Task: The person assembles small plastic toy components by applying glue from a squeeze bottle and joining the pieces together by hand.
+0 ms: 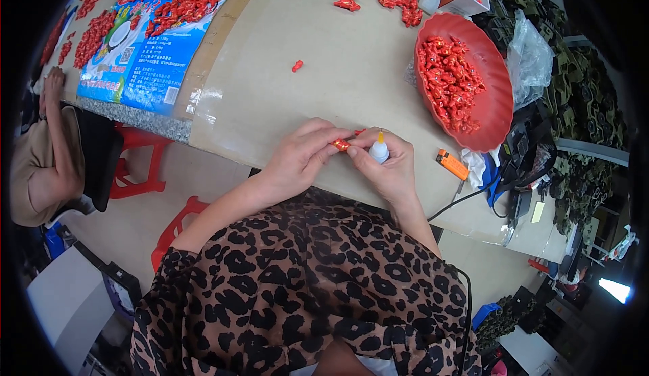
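Note:
Near the table's front edge my two hands meet over a small red piece with gold markings (341, 145). My left hand (297, 156) pinches it between thumb and fingers. A small white glue bottle with a yellow nozzle (379, 149) sits in my right hand (397, 166), its tip pointing up and away from me. The right fingertips also reach the red piece; a bit more red shows behind them, partly hidden. Farther off on the table lies a single small red piece (297, 66).
At the right stands a red scalloped bowl (497, 99) heaped with red pieces. An orange box (452, 164), white tissue (474, 166) and a black cable lie near it. More red pieces (186, 1) cover a blue printed sheet (152, 72) at the left. Another person's arm (61, 133) rests there.

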`<action>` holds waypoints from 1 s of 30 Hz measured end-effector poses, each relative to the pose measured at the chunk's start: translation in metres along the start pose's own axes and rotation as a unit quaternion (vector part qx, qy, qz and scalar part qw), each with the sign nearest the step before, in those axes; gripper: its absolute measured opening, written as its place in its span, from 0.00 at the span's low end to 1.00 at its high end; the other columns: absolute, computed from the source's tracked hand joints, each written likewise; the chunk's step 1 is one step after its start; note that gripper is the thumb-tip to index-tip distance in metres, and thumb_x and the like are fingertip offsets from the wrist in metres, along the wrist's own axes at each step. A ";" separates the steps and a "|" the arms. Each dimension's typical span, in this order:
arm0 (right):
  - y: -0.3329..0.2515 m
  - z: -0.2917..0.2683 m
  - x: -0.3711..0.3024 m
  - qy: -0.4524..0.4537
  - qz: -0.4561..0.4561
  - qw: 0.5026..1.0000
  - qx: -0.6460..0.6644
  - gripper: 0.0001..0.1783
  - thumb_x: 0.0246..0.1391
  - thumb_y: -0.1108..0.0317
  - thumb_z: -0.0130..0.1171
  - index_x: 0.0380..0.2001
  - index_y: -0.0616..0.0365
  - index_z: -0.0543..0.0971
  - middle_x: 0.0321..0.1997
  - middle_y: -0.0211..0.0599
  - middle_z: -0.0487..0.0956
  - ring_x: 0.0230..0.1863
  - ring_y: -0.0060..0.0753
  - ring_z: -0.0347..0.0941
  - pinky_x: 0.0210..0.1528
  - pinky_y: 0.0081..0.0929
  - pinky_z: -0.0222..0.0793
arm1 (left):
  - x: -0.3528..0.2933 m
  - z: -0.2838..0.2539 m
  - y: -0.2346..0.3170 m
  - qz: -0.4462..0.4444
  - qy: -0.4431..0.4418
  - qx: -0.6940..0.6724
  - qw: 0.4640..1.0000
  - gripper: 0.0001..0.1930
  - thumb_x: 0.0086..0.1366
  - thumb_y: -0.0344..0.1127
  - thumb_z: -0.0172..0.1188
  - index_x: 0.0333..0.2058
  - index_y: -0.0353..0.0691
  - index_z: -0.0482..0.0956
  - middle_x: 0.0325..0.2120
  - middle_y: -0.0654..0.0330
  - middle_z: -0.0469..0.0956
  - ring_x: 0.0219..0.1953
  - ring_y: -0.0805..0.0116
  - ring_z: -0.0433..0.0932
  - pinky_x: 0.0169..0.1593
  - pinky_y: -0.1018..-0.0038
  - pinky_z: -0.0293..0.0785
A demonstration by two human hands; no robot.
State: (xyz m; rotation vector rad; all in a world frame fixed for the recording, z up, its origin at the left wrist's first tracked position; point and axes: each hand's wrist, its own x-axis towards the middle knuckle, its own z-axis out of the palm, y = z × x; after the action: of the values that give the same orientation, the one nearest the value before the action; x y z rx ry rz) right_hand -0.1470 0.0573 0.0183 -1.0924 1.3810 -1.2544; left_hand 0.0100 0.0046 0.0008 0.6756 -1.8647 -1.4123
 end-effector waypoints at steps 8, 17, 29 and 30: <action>0.001 0.001 0.002 -0.017 -0.074 0.996 -0.045 0.03 0.36 0.79 0.58 0.20 0.62 0.75 0.21 0.32 0.74 0.26 0.23 0.68 0.44 0.23 0.62 | -0.001 0.000 0.001 0.010 0.003 0.014 1.000 0.12 0.53 0.21 0.49 0.39 0.34 0.71 0.30 0.55 0.67 0.30 0.67 0.70 0.31 0.79 0.67; 0.003 0.002 0.001 0.001 -0.072 0.996 -0.042 0.03 0.36 0.79 0.58 0.20 0.62 0.75 0.22 0.33 0.75 0.27 0.23 0.68 0.44 0.24 0.61 | -0.002 0.001 0.000 0.015 0.007 0.023 1.000 0.13 0.52 0.19 0.49 0.39 0.35 0.71 0.31 0.55 0.68 0.31 0.66 0.71 0.32 0.78 0.68; 0.003 0.004 -0.005 0.031 -0.048 0.998 -0.027 0.08 0.36 0.78 0.60 0.25 0.61 0.74 0.29 0.31 0.72 0.30 0.18 0.67 0.34 0.15 0.62 | -0.001 -0.001 0.005 0.062 0.055 0.050 0.995 0.12 0.51 0.22 0.54 0.37 0.37 0.73 0.34 0.57 0.71 0.36 0.67 0.72 0.36 0.78 0.70; 0.003 0.004 -0.005 0.031 -0.047 0.998 -0.027 0.08 0.36 0.78 0.60 0.25 0.61 0.74 0.29 0.31 0.72 0.30 0.18 0.67 0.34 0.15 0.62 | -0.001 -0.002 0.005 0.065 0.053 0.047 0.995 0.12 0.51 0.22 0.54 0.36 0.37 0.73 0.33 0.57 0.71 0.36 0.67 0.72 0.37 0.78 0.70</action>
State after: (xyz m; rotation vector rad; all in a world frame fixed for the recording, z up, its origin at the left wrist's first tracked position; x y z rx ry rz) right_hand -0.1422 0.0618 0.0158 -1.1761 1.4319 -1.3354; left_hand 0.0117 0.0056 0.0058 0.6504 -1.8642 -1.1902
